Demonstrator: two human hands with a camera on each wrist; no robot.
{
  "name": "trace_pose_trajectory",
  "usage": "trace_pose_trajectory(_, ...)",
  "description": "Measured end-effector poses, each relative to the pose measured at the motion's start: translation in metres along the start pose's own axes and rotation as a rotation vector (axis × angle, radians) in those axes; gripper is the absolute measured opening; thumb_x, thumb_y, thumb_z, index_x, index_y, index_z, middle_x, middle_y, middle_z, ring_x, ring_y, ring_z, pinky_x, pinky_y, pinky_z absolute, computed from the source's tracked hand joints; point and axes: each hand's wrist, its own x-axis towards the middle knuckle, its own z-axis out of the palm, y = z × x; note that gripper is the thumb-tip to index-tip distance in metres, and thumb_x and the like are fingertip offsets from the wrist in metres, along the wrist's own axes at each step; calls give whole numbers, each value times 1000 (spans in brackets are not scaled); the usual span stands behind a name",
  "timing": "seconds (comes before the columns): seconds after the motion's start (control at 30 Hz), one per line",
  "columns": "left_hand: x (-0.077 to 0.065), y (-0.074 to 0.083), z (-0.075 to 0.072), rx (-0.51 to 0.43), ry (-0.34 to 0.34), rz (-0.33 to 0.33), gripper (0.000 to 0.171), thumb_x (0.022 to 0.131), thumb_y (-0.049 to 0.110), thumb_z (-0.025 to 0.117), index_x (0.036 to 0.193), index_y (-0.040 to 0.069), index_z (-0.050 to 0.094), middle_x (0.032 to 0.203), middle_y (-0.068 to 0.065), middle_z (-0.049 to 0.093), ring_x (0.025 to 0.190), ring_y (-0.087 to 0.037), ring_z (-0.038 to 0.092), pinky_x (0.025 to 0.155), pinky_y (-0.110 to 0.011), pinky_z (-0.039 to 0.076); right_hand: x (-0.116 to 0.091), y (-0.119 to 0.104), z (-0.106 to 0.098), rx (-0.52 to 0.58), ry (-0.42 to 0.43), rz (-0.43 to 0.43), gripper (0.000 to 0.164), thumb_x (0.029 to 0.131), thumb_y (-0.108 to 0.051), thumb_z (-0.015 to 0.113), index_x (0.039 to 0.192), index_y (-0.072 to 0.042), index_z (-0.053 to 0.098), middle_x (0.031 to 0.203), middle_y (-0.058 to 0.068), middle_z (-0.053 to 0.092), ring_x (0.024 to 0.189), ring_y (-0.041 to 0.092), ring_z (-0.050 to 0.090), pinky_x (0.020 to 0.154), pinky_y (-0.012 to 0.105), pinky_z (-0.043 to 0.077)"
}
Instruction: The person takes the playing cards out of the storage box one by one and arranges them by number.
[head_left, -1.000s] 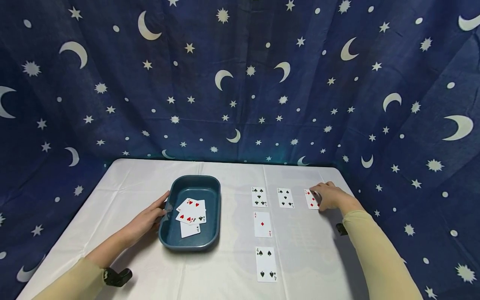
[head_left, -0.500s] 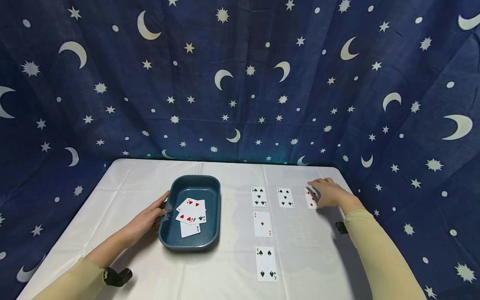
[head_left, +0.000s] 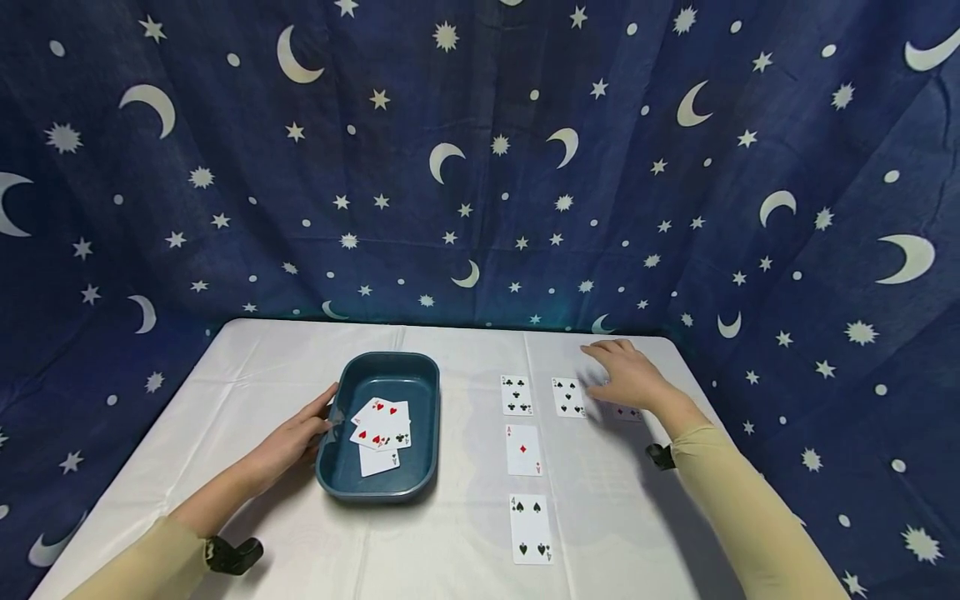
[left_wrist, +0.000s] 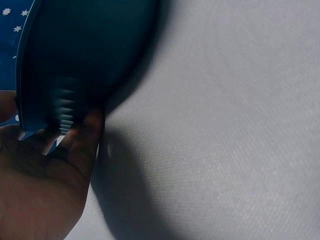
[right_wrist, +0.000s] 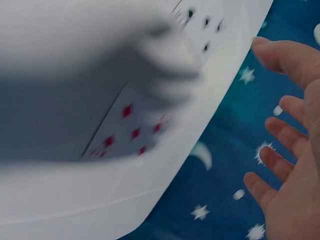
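My left hand (head_left: 288, 446) grips the left side of a dark teal tray (head_left: 431, 454); in the left wrist view its fingers (left_wrist: 75, 145) meet the tray's ridged outer wall. Several playing cards (head_left: 382, 429), with hearts and black suits showing, lie overlapped in the tray. My right hand (head_left: 630, 375) hovers with fingers spread, holding nothing. It partly covers the five of diamonds (right_wrist: 131, 131), which lies face up on the table. To its left lie the five of spades (head_left: 568, 397) and five of clubs (head_left: 516, 396).
Nearer me are the ace of diamonds (head_left: 522, 450) and four of spades (head_left: 531, 529), in line below the five of clubs. A white cloth covers the table (head_left: 442, 542). A blue star-and-moon curtain (head_left: 480, 233) hangs behind and beside it.
My right hand has come off the five of diamonds, rising and shifting left with its fingers opening. The card stays on the table. My left hand and the tray stay put.
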Motion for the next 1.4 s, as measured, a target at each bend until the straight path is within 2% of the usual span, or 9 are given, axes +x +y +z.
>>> trace_pose_trajectory(0.17,1,-2,0,-3,-2,3,67,108,20,38,166,31,7,170,-20,-1,149,-49,21,111,-63,31,12,-30,-4,7,60,-47,79,87,-45,75,153,-11,48,153,14,49,142,41,35,111,63,30)
trace_pose_trajectory(0.3,1,-2,-1,-14,-5,9,68,107,19,39,166,31,7,170,-20,0,148,-47,24,111,-62,33,20,-59,-10,14,94,-105,79,87,-47,74,153,-10,49,150,10,52,138,35,41,111,57,33)
trace_pose_trajectory(0.67,1,-2,-1,-10,6,2,69,107,19,40,166,31,8,170,-21,2,148,-47,24,110,-60,35,39,-138,-13,57,124,-276,81,86,-49,75,154,-13,48,148,4,53,136,29,43,110,53,35)
trace_pose_trajectory(0.87,2,-3,-2,-24,-4,12,69,106,19,40,166,30,8,170,-20,2,148,-45,25,110,-59,36,49,-191,-7,81,95,-353,82,87,-55,72,155,-16,46,150,1,52,140,25,40,112,49,34)
trace_pose_trajectory(1.07,4,-5,-3,-29,2,13,69,106,19,40,166,30,9,170,-19,2,148,-44,28,111,-57,36,63,-239,5,36,51,-431,88,85,-61,71,155,-16,46,150,0,50,140,24,40,113,46,34)
trace_pose_trajectory(1.27,3,-3,-3,-26,11,13,70,105,19,41,166,28,9,170,-20,3,146,-42,33,108,-48,41,76,-271,13,-52,-4,-454,89,85,-65,69,155,-16,46,149,-1,52,138,23,41,115,42,31)
trace_pose_trajectory(1.4,3,-3,-4,-33,9,13,70,105,18,41,166,27,10,170,-20,4,144,-40,35,103,-42,44,84,-285,21,-107,-46,-437,90,83,-68,69,154,-16,48,147,-1,53,136,21,42,116,40,29)
